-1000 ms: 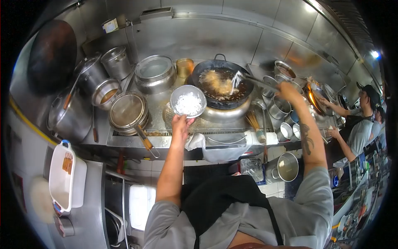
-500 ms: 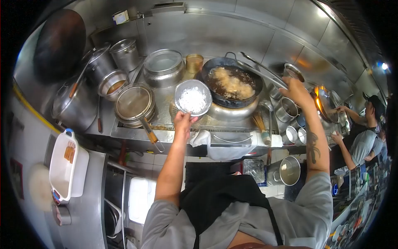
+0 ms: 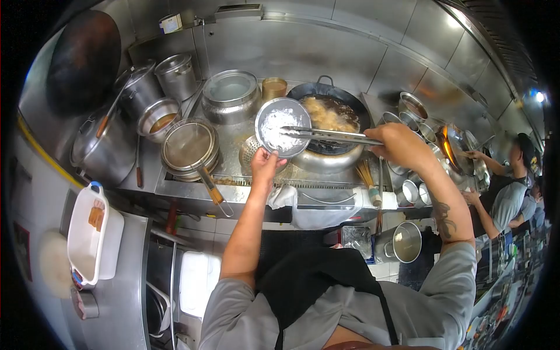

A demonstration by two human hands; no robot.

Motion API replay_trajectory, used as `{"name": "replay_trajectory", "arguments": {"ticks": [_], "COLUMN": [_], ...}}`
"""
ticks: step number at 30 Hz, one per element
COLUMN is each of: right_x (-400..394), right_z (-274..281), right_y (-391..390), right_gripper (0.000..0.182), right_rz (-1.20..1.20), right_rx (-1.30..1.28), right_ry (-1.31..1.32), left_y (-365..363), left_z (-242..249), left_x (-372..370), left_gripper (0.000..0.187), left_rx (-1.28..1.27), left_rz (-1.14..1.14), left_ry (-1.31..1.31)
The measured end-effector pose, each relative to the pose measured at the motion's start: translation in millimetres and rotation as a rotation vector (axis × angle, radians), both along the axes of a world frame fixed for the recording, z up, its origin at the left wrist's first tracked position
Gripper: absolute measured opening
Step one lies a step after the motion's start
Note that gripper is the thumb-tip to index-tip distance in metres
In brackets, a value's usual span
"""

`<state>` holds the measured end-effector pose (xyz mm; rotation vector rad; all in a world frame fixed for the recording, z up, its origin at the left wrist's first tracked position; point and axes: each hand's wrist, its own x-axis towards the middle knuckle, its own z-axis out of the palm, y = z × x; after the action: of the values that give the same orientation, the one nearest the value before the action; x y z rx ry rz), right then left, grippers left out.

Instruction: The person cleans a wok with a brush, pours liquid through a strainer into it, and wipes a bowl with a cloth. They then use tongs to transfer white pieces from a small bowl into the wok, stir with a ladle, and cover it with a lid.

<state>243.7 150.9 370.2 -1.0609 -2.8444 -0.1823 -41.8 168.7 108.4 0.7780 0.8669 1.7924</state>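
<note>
With fingers closed on its near rim, my left hand (image 3: 266, 168) holds up a metal bowl (image 3: 307, 153) of white, floury-looking contents (image 3: 280, 123). My right hand (image 3: 398, 143) grips long metal tongs (image 3: 341, 137), which reach left so that their tips are in the bowl, at the white stuff. Whether the tips pinch a piece cannot be made out. Behind the bowl and tongs sits a dark wok (image 3: 362, 111) of oil, where golden battered food (image 3: 326, 115) is frying. The bowl overlaps the wok's left side in view.
A round wire strainer (image 3: 188, 144) lies over a pot at left, beside a lidded pot (image 3: 228, 96). A bamboo brush (image 3: 366, 175) stands at the stove's front edge. Flames (image 3: 448, 144) rise at right near a co-worker (image 3: 507, 192). A white tub (image 3: 111, 251) rests on the left counter.
My right hand has come down and toward me, swinging the tongs from above the wok into the bowl. The bowl has shifted slightly right and up, closer to the wok.
</note>
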Motion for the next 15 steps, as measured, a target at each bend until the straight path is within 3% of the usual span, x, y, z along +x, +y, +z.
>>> {"name": "replay_trajectory", "arguments": {"ticks": [6,15], "right_x": [9,16], "right_z": [1,-4], "right_y": [4,5], "right_gripper": [0.031,0.038], "right_rz": [-0.008,-0.158], "right_rx": [0.047,-0.106], "right_ry": [0.056,-0.007], "left_y": [7,12], "left_z": [1,-11], "left_x": [0,4], "left_gripper": [0.007,0.004], "left_rx": [-0.09,-0.147], "left_rz": [-0.017,-0.044], "left_ry": [-0.094,-0.115]}}
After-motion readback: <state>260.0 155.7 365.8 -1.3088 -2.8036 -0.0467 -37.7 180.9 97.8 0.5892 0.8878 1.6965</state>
